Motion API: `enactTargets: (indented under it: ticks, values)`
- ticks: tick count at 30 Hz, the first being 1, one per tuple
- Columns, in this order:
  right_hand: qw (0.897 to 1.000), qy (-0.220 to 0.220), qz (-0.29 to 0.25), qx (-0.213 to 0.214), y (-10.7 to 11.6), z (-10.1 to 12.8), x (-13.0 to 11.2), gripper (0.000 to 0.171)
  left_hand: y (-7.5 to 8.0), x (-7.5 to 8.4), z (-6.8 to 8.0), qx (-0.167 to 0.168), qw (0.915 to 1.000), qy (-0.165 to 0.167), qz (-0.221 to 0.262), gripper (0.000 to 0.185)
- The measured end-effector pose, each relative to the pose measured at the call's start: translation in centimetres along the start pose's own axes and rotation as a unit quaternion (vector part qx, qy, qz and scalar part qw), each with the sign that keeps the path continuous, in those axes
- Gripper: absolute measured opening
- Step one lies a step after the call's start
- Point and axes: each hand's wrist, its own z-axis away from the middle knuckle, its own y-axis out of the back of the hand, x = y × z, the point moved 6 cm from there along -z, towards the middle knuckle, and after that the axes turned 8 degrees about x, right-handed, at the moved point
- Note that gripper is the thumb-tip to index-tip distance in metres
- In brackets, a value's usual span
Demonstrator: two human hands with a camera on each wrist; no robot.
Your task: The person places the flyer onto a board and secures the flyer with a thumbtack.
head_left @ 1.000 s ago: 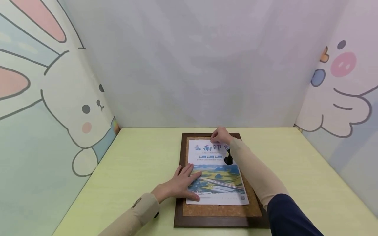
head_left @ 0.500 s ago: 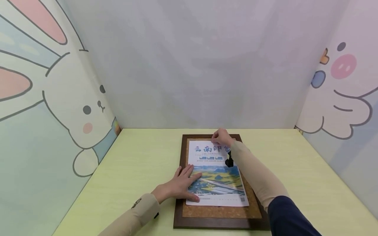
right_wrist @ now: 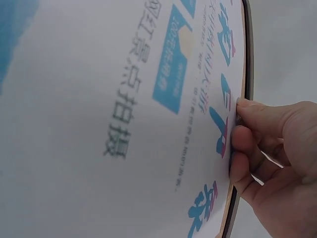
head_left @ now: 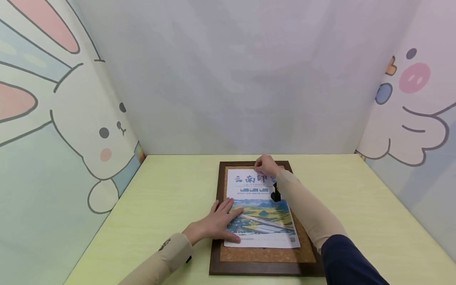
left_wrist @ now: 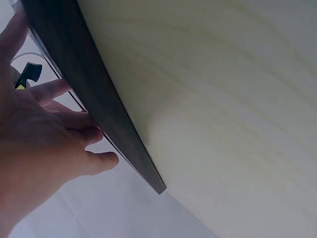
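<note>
A printed poster [head_left: 263,186] with blue lettering and a landscape picture lies on a cork board [head_left: 260,254] in a dark brown wooden frame [head_left: 263,269]. My left hand [head_left: 219,224] rests with spread fingers over the poster's left edge and the frame; in the left wrist view, the left hand [left_wrist: 44,134] reaches past the frame's side. At the poster's top edge, near its middle, my right hand [head_left: 266,165] has curled fingers. In the right wrist view, the right hand's [right_wrist: 282,153] thumb and forefinger pinch a small pin-like thing, mostly hidden between them.
The board lies on a pale yellow-green table [head_left: 171,186]. A grey-white wall [head_left: 228,79] stands behind it. Side panels carry a cartoon rabbit [head_left: 85,130] and a cartoon pig [head_left: 413,95]. A small black wrist camera [head_left: 275,194] hangs under the right forearm.
Both hands keep almost the same places on the poster. The head view shifts very slightly; nothing else visibly moves.
</note>
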Motion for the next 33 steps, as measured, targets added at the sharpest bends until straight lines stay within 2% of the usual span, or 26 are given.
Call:
enactTargets:
  ticks: [6, 10, 15, 20, 25, 28, 33]
  values:
    - [0.999, -0.039, -0.032, 0.0, -0.5, -0.5, 1.7, 0.01, 0.1, 0.1, 0.1, -0.002, 1.0, -0.003, 0.005, 0.093]
    - [0.998, -0.051, -0.032, -0.005, -0.6, -0.4, 1.8, 0.011, 0.0, 0.2, 0.1, -0.002, 1.0, -0.003, 0.004, 0.093]
    - [0.996, -0.085, -0.025, 0.011, 0.2, 0.4, 2.2, 0.011, 0.0, 0.6, -0.4, -0.006, 0.9999, -0.013, 0.004, 0.093]
    - [0.996, -0.083, -0.028, 0.027, 0.6, 1.1, 2.0, 0.013, -0.1, 0.5, -0.8, -0.01, 0.9999, -0.007, -0.007, 0.093]
    - [0.993, -0.086, -0.07, 0.045, 2.7, 2.6, 1.9, 0.018, -0.3, 0.1, -0.8, -0.009, 0.9999, -0.001, -0.009, 0.092]
    - [0.992, -0.068, -0.089, 0.058, 4.5, 4.1, 2.2, 0.021, -0.1, -0.4, -0.5, -0.003, 1.0, 0.002, 0.004, 0.091]
    - [0.991, -0.036, -0.079, 0.104, 7.3, 7.7, 4.7, 0.029, 0.7, -1.9, 0.4, 0.019, 0.9986, 0.001, 0.049, 0.087]
